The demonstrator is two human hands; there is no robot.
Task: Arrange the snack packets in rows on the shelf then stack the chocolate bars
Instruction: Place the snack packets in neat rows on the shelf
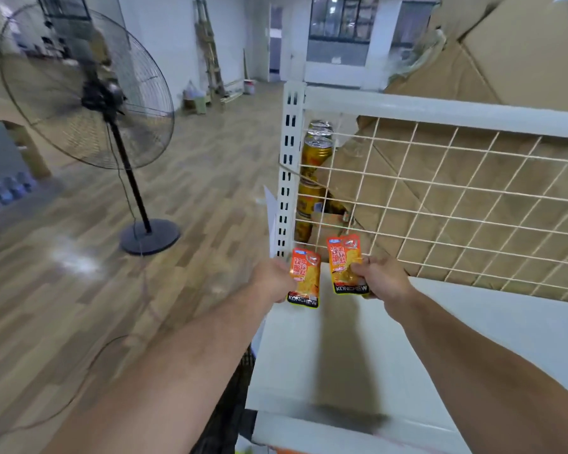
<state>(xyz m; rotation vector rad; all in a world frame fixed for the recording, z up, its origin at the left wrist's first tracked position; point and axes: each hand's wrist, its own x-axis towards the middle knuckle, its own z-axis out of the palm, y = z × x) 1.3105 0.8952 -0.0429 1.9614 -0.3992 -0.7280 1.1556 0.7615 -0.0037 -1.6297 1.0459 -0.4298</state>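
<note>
Head view showed the left hand [273, 279] pinching one orange packet [305, 277] by its left edge, and the right hand [379, 277] gripping a second packet [345, 264] just to its left. Both packets were upright, glossy orange with yellow food art and a black "KONCHEW" band at the bottom. They were held side by side above the white shelf [423, 339], before the wire grid [456, 204]

Two orange snack packets [304, 278] [346, 263], one per hand; one standing fan [89, 96]; gold cans [317, 152] stacked, number unclear
</note>
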